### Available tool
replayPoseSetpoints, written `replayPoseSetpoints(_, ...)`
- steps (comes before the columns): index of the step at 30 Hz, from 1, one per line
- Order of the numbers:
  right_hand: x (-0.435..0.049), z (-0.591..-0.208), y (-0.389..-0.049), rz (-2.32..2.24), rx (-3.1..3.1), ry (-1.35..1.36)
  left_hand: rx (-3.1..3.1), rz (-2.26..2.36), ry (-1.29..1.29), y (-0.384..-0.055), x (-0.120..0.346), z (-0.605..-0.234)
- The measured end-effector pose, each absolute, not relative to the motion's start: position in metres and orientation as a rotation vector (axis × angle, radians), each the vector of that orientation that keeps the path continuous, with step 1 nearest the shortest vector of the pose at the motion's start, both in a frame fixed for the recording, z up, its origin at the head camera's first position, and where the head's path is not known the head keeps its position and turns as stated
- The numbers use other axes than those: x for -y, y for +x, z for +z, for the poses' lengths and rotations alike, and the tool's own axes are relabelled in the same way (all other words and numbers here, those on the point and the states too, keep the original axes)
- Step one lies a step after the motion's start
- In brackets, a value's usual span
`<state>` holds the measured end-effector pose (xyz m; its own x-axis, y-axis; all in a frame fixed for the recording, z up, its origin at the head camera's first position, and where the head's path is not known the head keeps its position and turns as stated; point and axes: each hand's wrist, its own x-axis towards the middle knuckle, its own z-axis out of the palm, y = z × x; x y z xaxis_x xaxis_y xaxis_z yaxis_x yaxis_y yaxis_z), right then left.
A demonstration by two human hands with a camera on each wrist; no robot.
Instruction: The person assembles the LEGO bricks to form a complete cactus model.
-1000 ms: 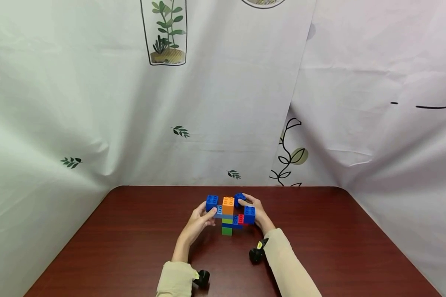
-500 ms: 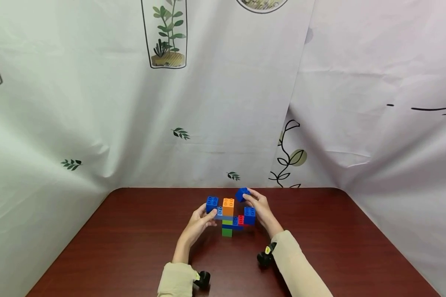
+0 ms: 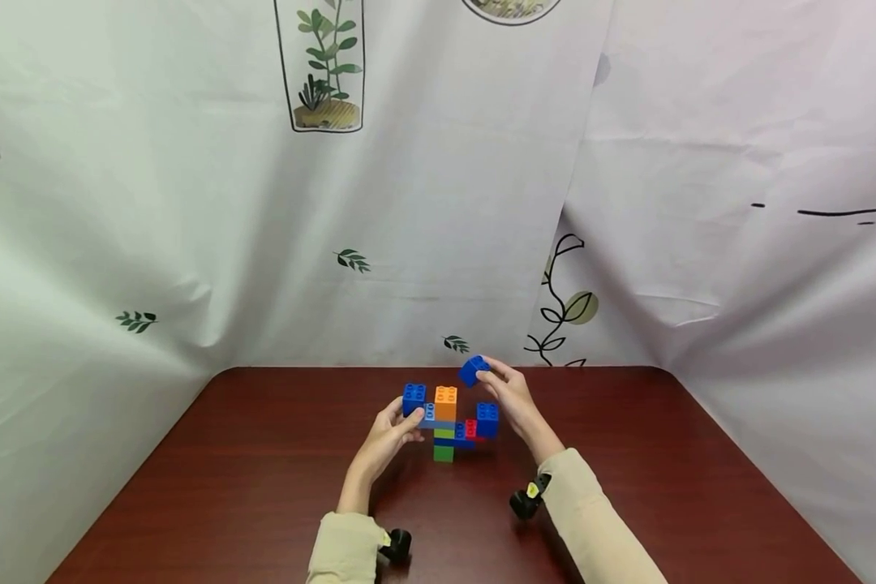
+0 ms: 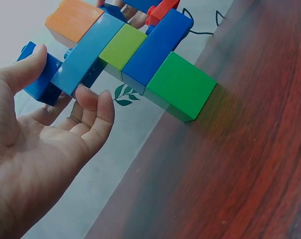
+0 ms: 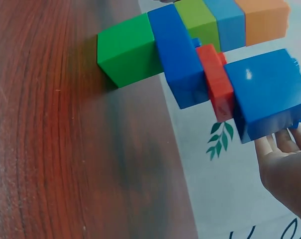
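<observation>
A toy building-brick structure stands upright on a green brick [image 3: 444, 454], with lime, blue and orange [image 3: 445, 405] bricks stacked above. My left hand [image 3: 382, 444] grips the structure's left end, thumb on a blue brick [image 4: 45, 79] beside the light-blue brick [image 4: 90, 47]. A red brick [image 5: 217, 82] and another blue brick [image 5: 267, 89] form the right arm of the structure. Above and behind it, my right hand [image 3: 514, 403] pinches a separate blue brick [image 3: 470, 372], tilted and apart from the rest. That brick is mostly hidden in both wrist views.
A dark red wooden table [image 3: 263, 470] bears the structure. Behind it hangs a pale curtain [image 3: 423, 203] printed with plants. Black wrist cameras [image 3: 397, 547] hang below both sleeves [image 3: 591, 511], low over the tabletop.
My right hand has drawn the blue brick up and away from behind the structure, tilting it. My left hand stays at the left end, and the structure stands as before.
</observation>
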<state>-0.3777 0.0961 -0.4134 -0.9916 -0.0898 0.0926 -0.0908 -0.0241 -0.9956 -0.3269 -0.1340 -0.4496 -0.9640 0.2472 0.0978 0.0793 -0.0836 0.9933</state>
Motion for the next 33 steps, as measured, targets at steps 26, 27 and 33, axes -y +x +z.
replayPoseSetpoints(26,-0.085,-0.385,-0.353,2.164,2.241,0.678,-2.108,2.172,0.318,-0.329,0.129,-0.450)
replayPoseSetpoints(27,-0.085,-0.384,-0.352,2.160,2.241,0.698,-2.107,2.173,0.323,-0.329,0.129,-0.450)
replayPoseSetpoints(33,-0.084,-0.382,-0.352,2.032,2.311,0.790,-2.107,2.164,0.344,-0.328,0.130,-0.449)
